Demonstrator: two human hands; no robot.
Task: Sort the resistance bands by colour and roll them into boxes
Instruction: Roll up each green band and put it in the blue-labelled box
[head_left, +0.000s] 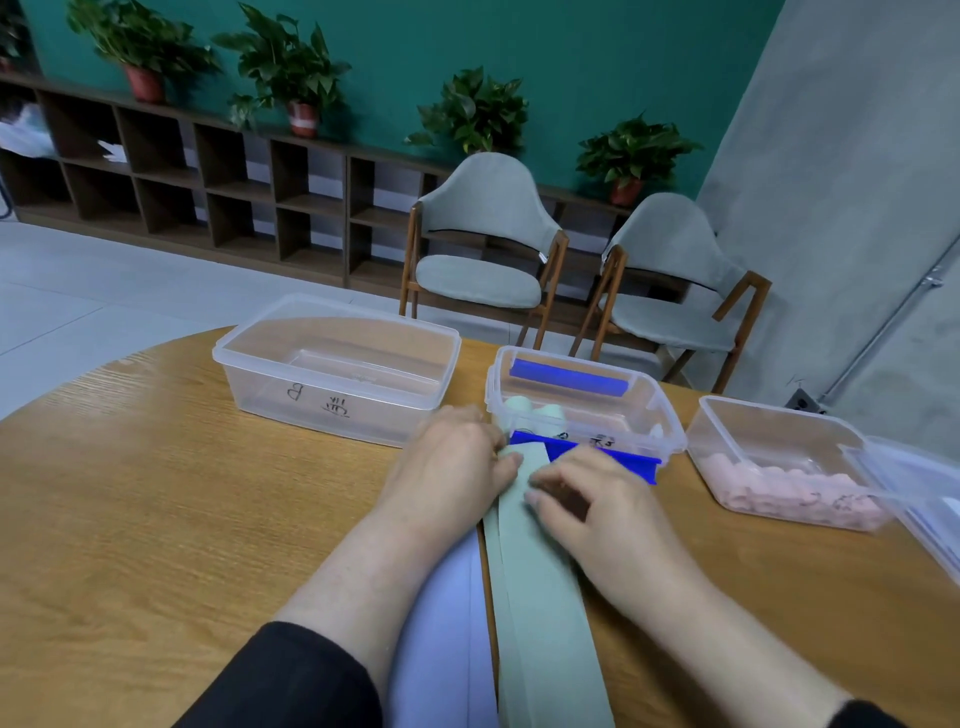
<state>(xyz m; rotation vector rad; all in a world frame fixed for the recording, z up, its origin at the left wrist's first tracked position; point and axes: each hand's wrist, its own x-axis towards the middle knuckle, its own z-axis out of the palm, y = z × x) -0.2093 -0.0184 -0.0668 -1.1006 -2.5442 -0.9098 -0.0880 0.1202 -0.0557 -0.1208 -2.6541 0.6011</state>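
A long sage-green band lies flat on the wooden table, running toward me. My left hand and my right hand pinch its far end with curled fingers. A pale lilac band lies beside it on the left, partly under my left forearm. A dark blue band lies flat behind my right hand. The middle clear box holds a blue roll and pale green rolls. The left clear box has nothing in it. The right box holds pink rolls.
A clear lid or further box sits at the table's right edge. Two grey chairs stand behind the table, with a low shelf and potted plants along the green wall.
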